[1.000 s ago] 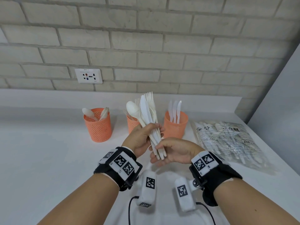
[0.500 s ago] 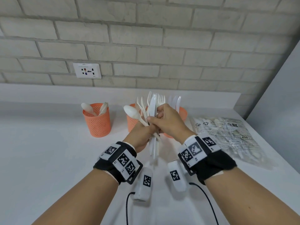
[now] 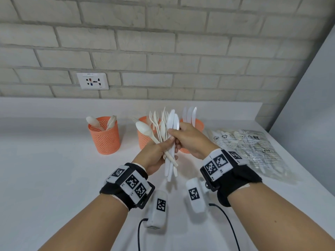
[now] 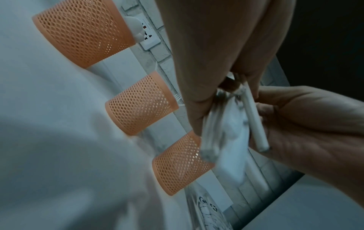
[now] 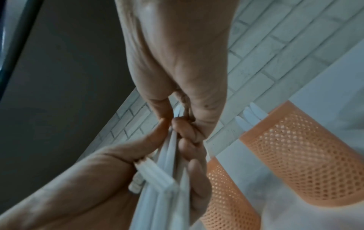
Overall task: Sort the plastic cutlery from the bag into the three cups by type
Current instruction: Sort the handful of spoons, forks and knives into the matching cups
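The left hand (image 3: 154,156) grips a bunch of cutlery (image 3: 164,131) (all white plastic) above the desk (image 3: 45,169), in front of the middle cup (image 3: 143,140). Heads point up, handles down. The right hand (image 3: 188,140) pinches two knives (image 3: 173,122) in it.

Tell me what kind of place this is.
Probably a kitchen or pantry counter, though I can't be sure: a white countertop runs along a painted brick wall with a wall socket, and three orange mesh cups stand at the back beside a bag of cutlery.
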The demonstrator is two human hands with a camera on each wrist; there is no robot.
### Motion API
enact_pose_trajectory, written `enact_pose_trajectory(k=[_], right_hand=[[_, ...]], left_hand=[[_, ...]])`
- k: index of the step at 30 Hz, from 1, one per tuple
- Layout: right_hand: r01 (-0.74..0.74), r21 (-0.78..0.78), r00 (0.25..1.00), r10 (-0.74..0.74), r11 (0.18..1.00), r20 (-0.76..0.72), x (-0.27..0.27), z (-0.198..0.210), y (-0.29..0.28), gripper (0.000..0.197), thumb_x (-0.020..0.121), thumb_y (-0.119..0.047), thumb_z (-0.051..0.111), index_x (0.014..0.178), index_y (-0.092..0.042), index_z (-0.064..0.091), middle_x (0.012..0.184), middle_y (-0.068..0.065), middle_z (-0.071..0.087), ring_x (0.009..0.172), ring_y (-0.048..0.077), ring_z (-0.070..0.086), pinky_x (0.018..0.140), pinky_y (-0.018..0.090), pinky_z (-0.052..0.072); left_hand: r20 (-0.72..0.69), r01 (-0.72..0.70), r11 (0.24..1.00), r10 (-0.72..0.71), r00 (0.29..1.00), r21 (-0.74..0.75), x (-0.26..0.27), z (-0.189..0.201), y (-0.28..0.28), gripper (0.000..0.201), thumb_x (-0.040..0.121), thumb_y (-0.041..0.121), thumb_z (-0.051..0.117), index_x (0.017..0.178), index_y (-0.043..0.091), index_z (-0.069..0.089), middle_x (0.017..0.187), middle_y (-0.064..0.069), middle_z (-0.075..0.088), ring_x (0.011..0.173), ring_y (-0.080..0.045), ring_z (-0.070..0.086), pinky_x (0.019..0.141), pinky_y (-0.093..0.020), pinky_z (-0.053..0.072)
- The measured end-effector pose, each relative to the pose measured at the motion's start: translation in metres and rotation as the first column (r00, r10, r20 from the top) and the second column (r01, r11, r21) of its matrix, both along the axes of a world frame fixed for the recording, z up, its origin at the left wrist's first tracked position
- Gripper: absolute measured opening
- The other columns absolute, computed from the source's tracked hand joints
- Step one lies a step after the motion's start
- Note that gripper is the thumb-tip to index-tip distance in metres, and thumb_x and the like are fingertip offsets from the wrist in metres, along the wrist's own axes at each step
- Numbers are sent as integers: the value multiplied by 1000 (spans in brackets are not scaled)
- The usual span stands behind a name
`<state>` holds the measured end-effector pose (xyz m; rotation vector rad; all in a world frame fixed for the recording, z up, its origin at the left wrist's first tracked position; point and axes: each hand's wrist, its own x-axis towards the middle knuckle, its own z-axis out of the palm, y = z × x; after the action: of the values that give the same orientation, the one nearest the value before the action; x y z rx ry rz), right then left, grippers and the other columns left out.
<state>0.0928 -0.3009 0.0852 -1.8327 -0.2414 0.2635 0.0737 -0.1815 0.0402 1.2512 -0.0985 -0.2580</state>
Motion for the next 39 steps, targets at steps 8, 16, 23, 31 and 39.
enact_pose_trajectory(k=[8, 16, 23, 31, 39], right_hand=[[120, 171, 989, -103, 978, -107, 8, -5, -13, 13, 100, -16, 40, 91, -11, 48, 61, 5, 42, 49, 13, 40, 49, 23, 38], [379, 87, 864, -386, 921, 322, 51, 38, -42, 26, 99, -19, 38, 119, -6, 47, 72, -6, 46, 62, 10, 46, 58, 26, 41], [420, -189, 812, -275, 887, 515, 84, 12, -43, 28, 95, -9, 40, 115, 3, 55, 111, 21, 62, 101, 36, 61, 90, 47, 49], [328, -513, 927, -168, 793, 335, 101, -24, -43, 29, 92, -9, 47, 115, 8, 54, 116, 22, 54, 109, 37, 54, 87, 34, 43], [176, -57, 901, -137, 983, 411, 57, 17, -25, 21, 94, -31, 50, 104, -15, 60, 108, 0, 57, 96, 9, 53, 74, 3, 39]], left_hand=[[-15, -154, 988, 154, 988, 30, 7, 1, -6, 24, 95, 18, 50, 110, 1, 61, 84, -10, 64, 76, -22, 59, 69, -29, 48], [-48, -208, 977, 210, 976, 46, 11, -6, -2, 8, 92, 3, 52, 93, 8, 58, 71, -3, 61, 55, -12, 56, 63, -27, 48], [-24, -107, 994, 107, 994, 19, 9, -5, 2, 12, 95, 15, 49, 94, 11, 61, 80, -1, 66, 61, -14, 60, 61, -25, 51], [43, -82, 996, 81, 996, 30, 5, -4, 10, 8, 91, 10, 54, 99, 9, 55, 72, 0, 61, 53, -13, 54, 54, -22, 48], [5, -149, 985, 150, 989, -84, 9, 4, 0, 15, 93, 13, 50, 106, 5, 53, 79, -5, 62, 58, -15, 60, 58, -26, 53]])
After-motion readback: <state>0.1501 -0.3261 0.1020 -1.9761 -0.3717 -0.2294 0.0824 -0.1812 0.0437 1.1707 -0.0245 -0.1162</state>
